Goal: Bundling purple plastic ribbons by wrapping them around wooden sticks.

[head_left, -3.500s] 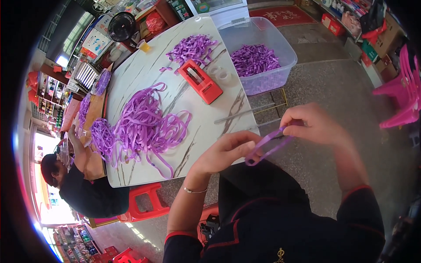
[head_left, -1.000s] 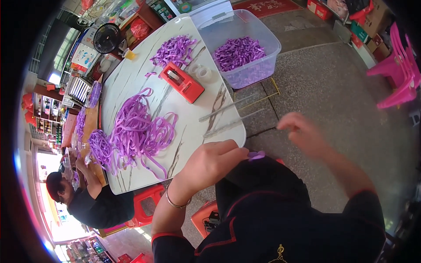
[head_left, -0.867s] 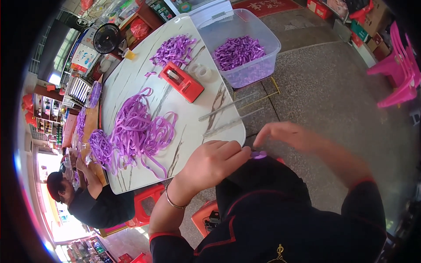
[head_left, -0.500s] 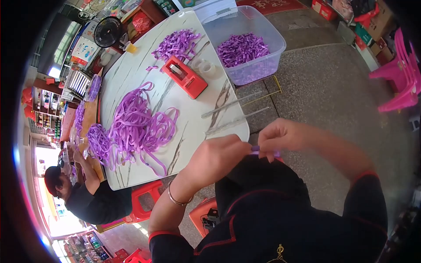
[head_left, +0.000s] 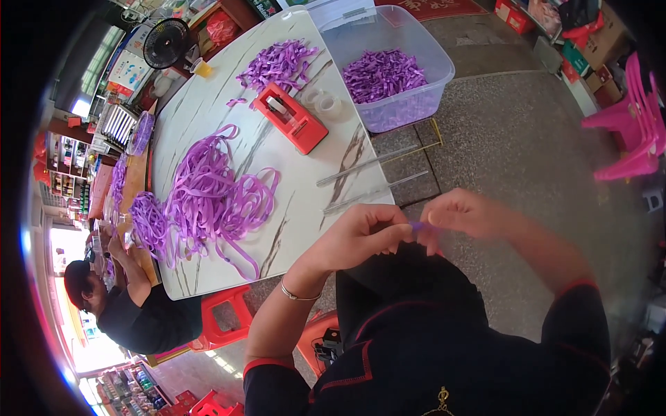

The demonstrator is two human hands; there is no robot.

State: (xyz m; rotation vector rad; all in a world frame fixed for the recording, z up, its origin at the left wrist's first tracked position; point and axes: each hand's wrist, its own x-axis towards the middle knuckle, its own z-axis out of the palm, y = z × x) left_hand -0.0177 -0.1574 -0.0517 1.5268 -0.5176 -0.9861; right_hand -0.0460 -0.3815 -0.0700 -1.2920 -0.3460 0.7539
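Observation:
Just past the table's near right corner, my left hand (head_left: 361, 237) and my right hand (head_left: 459, 213) meet over my lap. Between them stretches a short piece of purple ribbon (head_left: 419, 227), pinched by the fingers of each hand. My right hand is slightly blurred, and the ribbon's ends are hidden by the fingers. A large loose heap of purple ribbon (head_left: 201, 187) lies on the marble-patterned table (head_left: 298, 208). Farther back sits a pile of short purple ribbon pieces (head_left: 277, 64), beside a red tape dispenser (head_left: 291, 119).
A clear plastic bin (head_left: 409, 111) of purple pieces stands right of the table. Two thin clear rods (head_left: 364, 166) jut past the table edge. Tape rolls (head_left: 326, 104) lie by the dispenser. A co-worker (head_left: 139, 305) sits at the left; pink chairs (head_left: 635, 125) stand far right.
My left hand has shifted slightly right and turned, its fingers now more spread in view. My right hand has moved a little right. The ribbon stays between them.

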